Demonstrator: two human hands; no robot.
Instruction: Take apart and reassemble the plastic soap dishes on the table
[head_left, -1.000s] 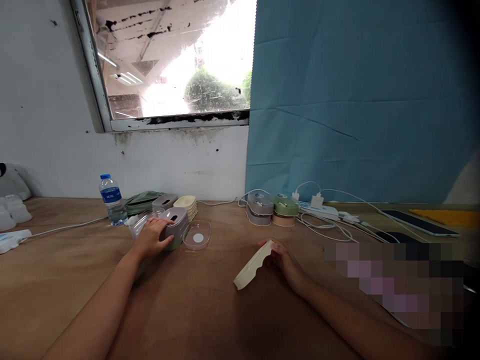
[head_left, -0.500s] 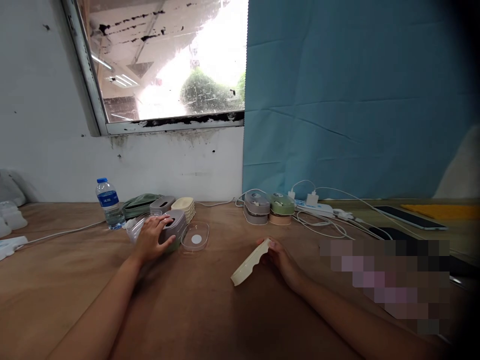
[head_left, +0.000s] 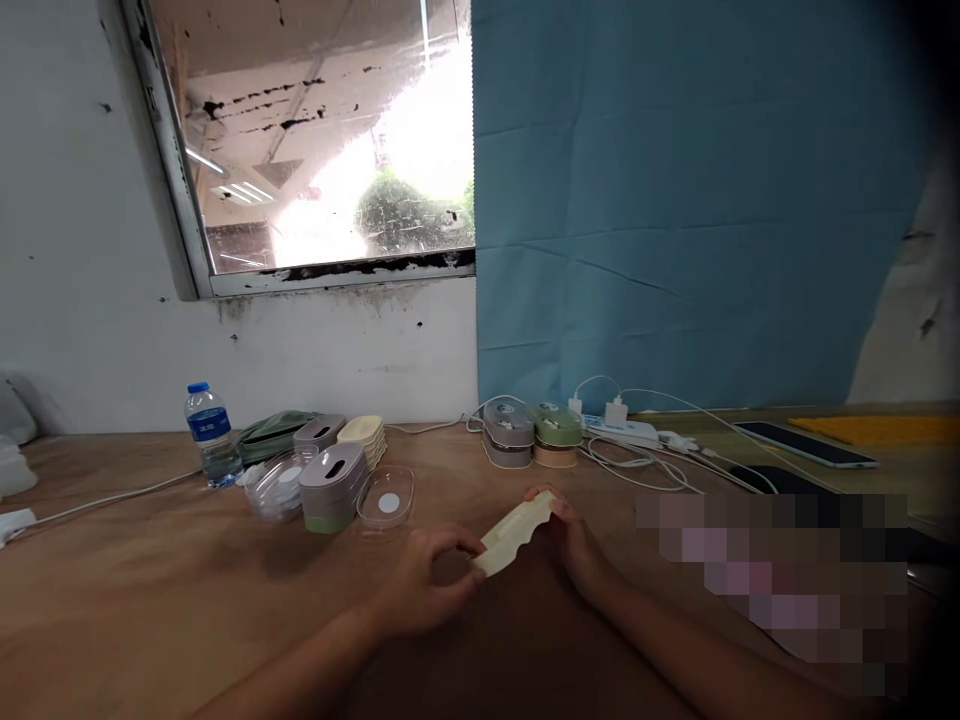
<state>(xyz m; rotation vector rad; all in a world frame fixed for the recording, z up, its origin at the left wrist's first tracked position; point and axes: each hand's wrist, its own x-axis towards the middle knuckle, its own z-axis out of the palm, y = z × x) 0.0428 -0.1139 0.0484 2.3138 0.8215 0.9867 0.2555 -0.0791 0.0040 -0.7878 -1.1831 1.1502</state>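
Note:
In the head view, a shallow cream plastic tray (head_left: 517, 533) with a wavy edge is held tilted above the table. My left hand (head_left: 435, 580) pinches its lower left end between thumb and fingers. The upper right end is gripped by my right hand (head_left: 574, 540), with some fingers hidden behind it. Left of the hands stands a stack of lilac oval pieces (head_left: 334, 475) with a slot on top and a green base. A clear plastic lid (head_left: 386, 500) with a white round sticker lies beside that stack. Behind it are several stacked cream trays (head_left: 364, 432).
Clear plastic lids (head_left: 277, 487) sit near a water bottle (head_left: 212, 435) and a green pouch (head_left: 274, 435). Two oval boxes, one lilac (head_left: 508, 432) and one green and tan (head_left: 555, 432), stand farther back. Cables (head_left: 637, 465), a power strip (head_left: 619, 430) and a phone (head_left: 806, 443) occupy the right.
My left hand has left the lilac stack, moved right and taken hold of the cream tray's near end. My right hand still holds the other end. The view has tilted up slightly.

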